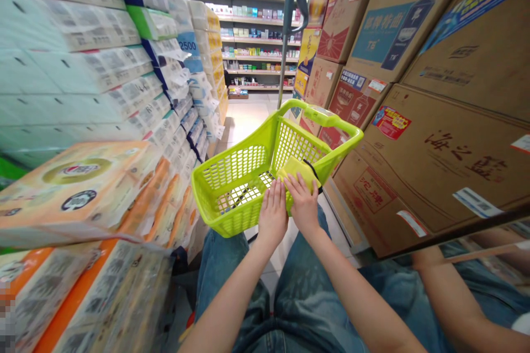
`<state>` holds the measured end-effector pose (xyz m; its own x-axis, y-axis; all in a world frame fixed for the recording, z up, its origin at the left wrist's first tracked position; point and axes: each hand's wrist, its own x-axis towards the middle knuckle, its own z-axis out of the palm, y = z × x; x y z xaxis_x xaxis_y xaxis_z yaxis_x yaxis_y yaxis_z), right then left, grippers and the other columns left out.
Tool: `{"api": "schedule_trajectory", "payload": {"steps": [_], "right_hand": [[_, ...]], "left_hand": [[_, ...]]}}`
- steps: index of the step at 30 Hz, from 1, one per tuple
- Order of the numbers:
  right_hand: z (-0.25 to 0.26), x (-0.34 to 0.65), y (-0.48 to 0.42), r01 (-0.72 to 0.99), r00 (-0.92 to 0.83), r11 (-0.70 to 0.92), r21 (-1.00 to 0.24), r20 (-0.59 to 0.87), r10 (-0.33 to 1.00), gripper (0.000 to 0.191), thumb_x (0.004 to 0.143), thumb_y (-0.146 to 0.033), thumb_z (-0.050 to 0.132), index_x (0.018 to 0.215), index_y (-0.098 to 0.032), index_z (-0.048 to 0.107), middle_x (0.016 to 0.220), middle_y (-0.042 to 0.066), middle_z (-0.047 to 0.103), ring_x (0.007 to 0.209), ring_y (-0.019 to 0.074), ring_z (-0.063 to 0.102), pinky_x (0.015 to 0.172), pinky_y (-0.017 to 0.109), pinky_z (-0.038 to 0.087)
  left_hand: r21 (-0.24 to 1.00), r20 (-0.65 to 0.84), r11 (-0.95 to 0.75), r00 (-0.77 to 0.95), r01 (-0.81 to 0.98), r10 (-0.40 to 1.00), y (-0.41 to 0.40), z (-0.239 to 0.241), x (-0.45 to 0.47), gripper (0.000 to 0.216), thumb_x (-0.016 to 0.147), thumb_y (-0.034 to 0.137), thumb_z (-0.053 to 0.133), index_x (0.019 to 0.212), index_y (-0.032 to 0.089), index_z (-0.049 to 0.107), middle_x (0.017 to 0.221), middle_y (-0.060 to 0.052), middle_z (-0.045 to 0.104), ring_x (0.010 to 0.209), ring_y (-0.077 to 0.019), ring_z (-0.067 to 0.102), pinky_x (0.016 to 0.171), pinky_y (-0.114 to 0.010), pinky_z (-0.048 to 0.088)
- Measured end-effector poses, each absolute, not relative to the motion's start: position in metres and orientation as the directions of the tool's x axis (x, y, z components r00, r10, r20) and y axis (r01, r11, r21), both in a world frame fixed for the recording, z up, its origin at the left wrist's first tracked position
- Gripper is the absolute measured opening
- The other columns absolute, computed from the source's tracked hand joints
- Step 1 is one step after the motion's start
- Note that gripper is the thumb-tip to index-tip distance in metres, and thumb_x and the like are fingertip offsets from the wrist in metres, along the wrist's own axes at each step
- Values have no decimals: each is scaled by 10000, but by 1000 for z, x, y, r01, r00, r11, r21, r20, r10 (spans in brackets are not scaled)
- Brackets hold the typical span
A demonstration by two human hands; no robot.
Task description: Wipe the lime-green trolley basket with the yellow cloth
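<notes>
A lime-green plastic shopping basket (232,224) with perforated walls stands tilted in front of my knees, its handle raised at the far side. My left hand (274,209) lies on the near rim, fingers straight and together, the thumb hidden. Beside it, my right hand (304,201) has its fingers bent over a folded yellow cloth (292,166), pressing it at the basket's near right edge. A black strip shows along the cloth's edge. Through the holes in the basket's bottom the floor is visible.
Stacked tissue packs (99,71) line the left side, with an orange pack (78,182) close by. Cardboard cartons (455,160) rise on the right, above a reflective panel (476,287). A pole with a grey handle (296,8) stands behind the basket; product shelves (260,41) lie beyond.
</notes>
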<state>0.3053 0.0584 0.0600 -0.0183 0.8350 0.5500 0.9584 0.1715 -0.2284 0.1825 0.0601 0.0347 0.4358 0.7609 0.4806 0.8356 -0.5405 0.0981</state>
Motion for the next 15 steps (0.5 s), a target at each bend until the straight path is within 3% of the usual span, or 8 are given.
{"api": "schedule_trajectory", "payload": {"steps": [4, 9, 15], "right_hand": [[58, 298, 52, 952, -51, 206, -225, 550, 834, 720, 787, 26, 383, 1431, -283, 478, 1487, 25, 523, 1453, 192, 359, 1208, 545, 80], [73, 338, 60, 962, -141, 243, -121, 543, 828, 715, 809, 13, 401, 1423, -343, 478, 1468, 4, 545, 1418, 192, 417, 1210, 574, 26], [93, 393, 80, 980, 80, 57, -190, 643, 761, 675, 795, -10, 405, 1377, -324, 536, 1445, 8, 568, 1418, 215, 417, 1200, 602, 37]], "left_hand": [[92, 486, -541, 437, 836, 757, 61, 34, 183, 796, 845, 124, 465, 1555, 22, 122, 1632, -176, 205, 1531, -274, 78, 1238, -458, 212], [94, 465, -537, 440, 838, 768, 59, 38, 182, 838, 823, 145, 497, 1559, 34, 112, 1648, -166, 144, 1535, -266, 50, 1241, -447, 202], [92, 444, -548, 458, 831, 770, 59, 40, 182, 883, 802, 178, 530, 1558, 28, 100, 1652, -170, 113, 1536, -274, 35, 1238, -457, 205]]}}
